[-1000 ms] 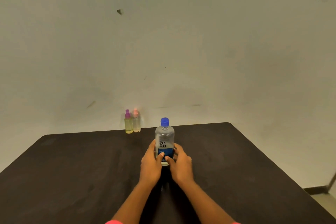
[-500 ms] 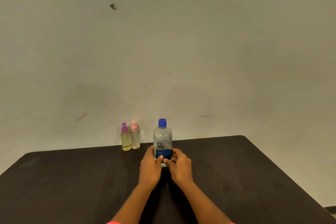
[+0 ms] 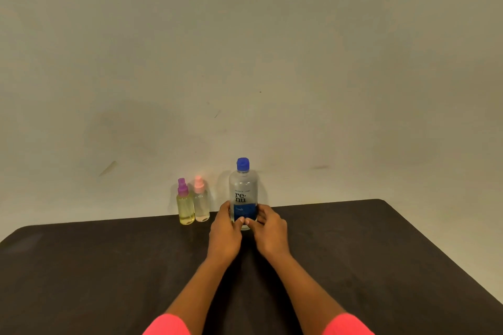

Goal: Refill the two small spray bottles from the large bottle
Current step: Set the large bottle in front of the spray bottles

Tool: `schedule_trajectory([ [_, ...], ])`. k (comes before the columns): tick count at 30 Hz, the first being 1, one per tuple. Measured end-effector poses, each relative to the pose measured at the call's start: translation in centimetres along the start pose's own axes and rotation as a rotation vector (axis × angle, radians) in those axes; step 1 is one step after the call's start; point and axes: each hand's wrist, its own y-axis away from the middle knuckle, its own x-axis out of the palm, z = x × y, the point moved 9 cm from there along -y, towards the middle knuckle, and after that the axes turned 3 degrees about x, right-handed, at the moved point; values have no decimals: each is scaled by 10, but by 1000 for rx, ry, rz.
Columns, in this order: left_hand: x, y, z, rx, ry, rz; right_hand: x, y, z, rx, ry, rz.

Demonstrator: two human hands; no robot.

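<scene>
At the far edge of the dark matte bench (image 3: pixel 109 266), near its middle, stands a large clear plastic bottle (image 3: pixel 243 193) with a blue screw cap and a white-and-blue label, upright and still capped. Both hands meet around its lower part: the left hand (image 3: pixel 224 235) cups it from the 9 o'clock side and the right hand (image 3: pixel 270 231) from the 3 o'clock side, the fingers (image 3: pixel 261 211) of each curled and clamped against the blue band of the label, thumbs almost touching in front of the base. At 9 o'clock from the large bottle, a short way apart from it, stand two small spray bottles side by side and nearly touching: one with yellow liquid and a purple spray top (image 3: pixel 185 205), and to its right one with pale liquid and a pink spray top (image 3: pixel 201 202). Pink sleeves (image 3: pixel 168 325) show at the bottom edge. Behind the bench rises a plain, scuffed beige wall (image 3: pixel 299 62).
</scene>
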Motion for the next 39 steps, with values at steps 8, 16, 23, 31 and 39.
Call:
schedule_trajectory([
  [8, 5, -9, -1, 36, -14, 25, 2, -8, 1, -13, 14, -21],
  [16, 10, -5, 2, 60, 2, 45, 2, -7, 1, -54, 21, -29],
  [23, 10, -3, 3, 123, 14, 44, 3, -8, 2, -79, 32, -31],
  [31, 12, -4, 6, 131, 13, 32, 3, -7, 5, -95, 55, -29],
  [39, 13, -5, 10, 95, 34, 39, 5, -6, 1, -86, 41, -15],
])
